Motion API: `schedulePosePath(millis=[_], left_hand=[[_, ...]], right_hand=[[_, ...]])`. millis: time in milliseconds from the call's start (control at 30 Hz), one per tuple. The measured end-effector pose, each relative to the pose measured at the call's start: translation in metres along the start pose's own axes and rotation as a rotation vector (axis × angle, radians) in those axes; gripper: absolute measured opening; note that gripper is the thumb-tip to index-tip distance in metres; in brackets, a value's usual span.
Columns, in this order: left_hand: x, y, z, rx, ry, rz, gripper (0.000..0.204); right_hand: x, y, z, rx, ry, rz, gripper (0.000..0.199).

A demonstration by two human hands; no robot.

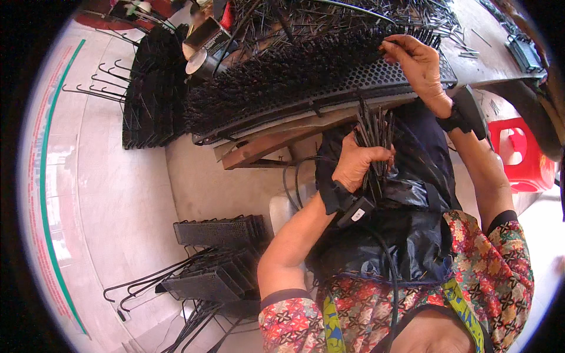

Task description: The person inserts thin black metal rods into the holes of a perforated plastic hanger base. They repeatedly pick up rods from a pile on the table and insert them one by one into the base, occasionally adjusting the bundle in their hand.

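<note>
My left hand (pixel 355 162) is closed around a bundle of thin black strips (pixel 372 126), held upright over my lap. My right hand (pixel 416 62) is raised at the right end of a long black perforated tray (pixel 365 78). Its thumb and fingertips are pinched together against the dense black bristles (pixel 282 76) that stand in rows along the tray. What sits between those fingertips is too small to make out. Bare holes show along the tray's near side. Black bands with small boxes are strapped round both my wrists.
Loose black strips (pixel 329 23) lie heaped behind the tray. Stacked black mesh racks with hooks (pixel 154 88) stand at left, and more mesh baskets (pixel 220 232) sit on the floor below. A wooden support (pixel 259 148) is under the tray. At right stands a red stool (pixel 527 170).
</note>
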State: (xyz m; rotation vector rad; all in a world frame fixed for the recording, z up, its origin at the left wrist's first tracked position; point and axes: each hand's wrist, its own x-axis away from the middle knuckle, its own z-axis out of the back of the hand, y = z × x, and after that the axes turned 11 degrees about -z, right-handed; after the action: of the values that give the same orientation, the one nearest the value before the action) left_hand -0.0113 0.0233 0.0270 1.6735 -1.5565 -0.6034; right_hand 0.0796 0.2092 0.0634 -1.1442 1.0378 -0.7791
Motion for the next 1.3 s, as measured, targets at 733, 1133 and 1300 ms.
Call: schedulePosePath(millis=[733,1133,1300], left_hand=[[0.001,-0.007,0.005,0.029,-0.026,0.031,0.039],[0.000,-0.016,0.002,-0.049,-0.066,0.007,0.018],[0.000,-0.017,0.003,-0.047,-0.045,0.017,0.020]], right_hand=[[-0.032,-0.009,-0.006,0.734,-0.335,0.522,0.018],[-0.034,-0.003,-0.001,0.941,-0.285,0.619,0.022],[-0.029,-0.005,0.000,0.997,-0.321,0.518,0.023]])
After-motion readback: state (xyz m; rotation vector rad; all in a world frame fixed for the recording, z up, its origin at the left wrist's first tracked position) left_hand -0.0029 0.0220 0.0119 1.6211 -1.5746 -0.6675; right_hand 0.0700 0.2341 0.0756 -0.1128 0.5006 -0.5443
